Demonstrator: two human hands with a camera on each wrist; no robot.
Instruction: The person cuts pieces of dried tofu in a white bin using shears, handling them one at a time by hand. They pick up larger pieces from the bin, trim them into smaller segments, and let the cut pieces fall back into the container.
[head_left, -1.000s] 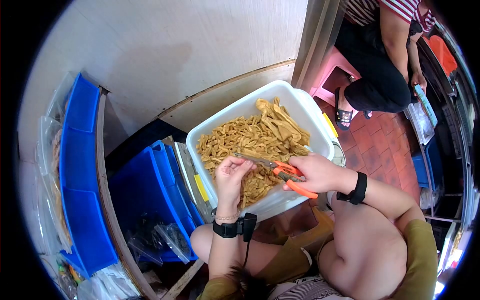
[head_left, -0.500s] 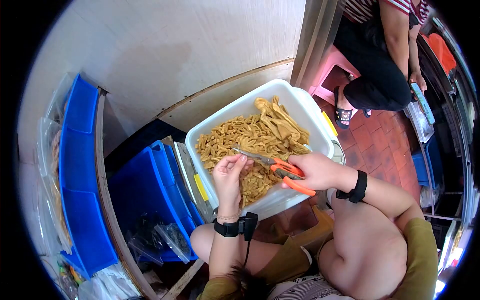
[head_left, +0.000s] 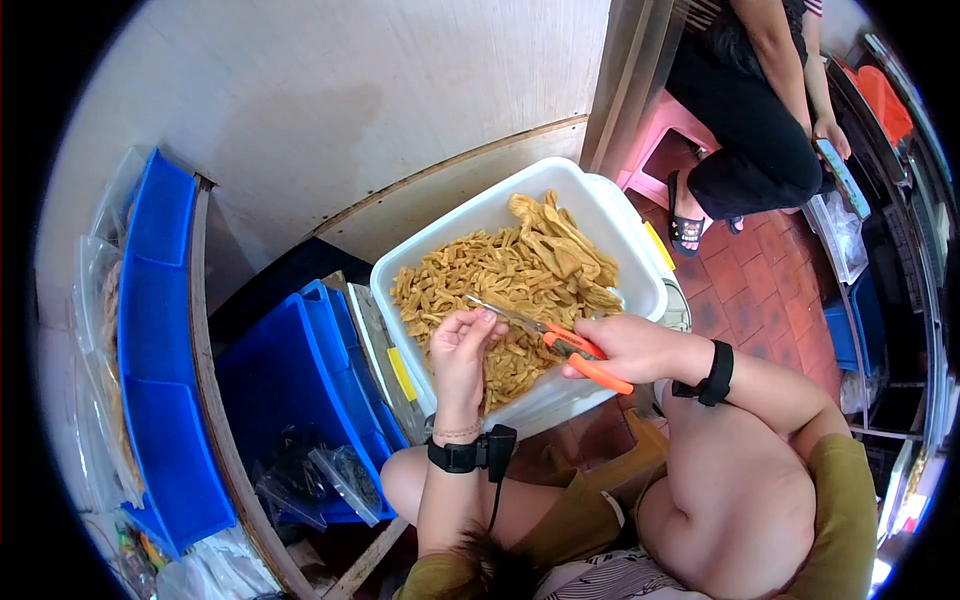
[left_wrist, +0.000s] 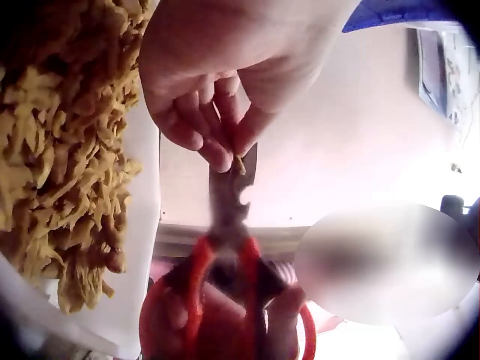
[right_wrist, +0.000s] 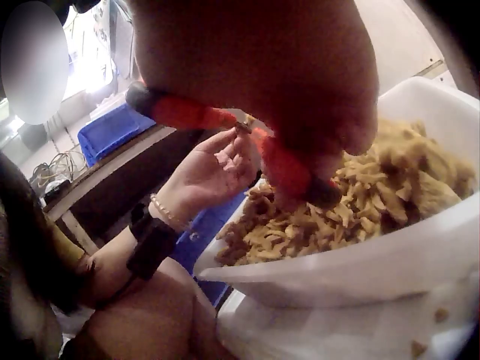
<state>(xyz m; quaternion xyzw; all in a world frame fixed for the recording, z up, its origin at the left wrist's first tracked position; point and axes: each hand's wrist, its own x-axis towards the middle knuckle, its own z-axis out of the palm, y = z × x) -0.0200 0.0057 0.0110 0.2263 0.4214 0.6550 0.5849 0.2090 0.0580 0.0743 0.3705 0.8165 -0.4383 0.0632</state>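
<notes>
My right hand (head_left: 637, 345) grips orange-handled scissors (head_left: 603, 373) over a white plastic tub (head_left: 636, 235), blades pointing left toward my other hand. Between the thumb and fingertips of my left hand (head_left: 458, 350), a small yellowish-brown piece (left_wrist: 240, 166) is pinched. That piece lies right at the scissor blades (left_wrist: 225, 196) in the left wrist view. Below both hands, the tub holds a heap of short, cut brown strips (head_left: 455, 275). Larger, wrinkled, uncut-looking brown pieces (head_left: 565, 245) lie on the far right of the heap.
Blue plastic bins (head_left: 300, 370) stand to the left of the tub, with clear bags inside one. A pale wall panel (head_left: 380, 90) rises behind it. At the upper right, another person (head_left: 750, 130) sits by a pink stool (head_left: 655, 150) holding a phone (head_left: 843, 178).
The scissors and both hands have shifted only slightly, and the blades' angle has changed a little. The seated person's arms and phone have moved left.
</notes>
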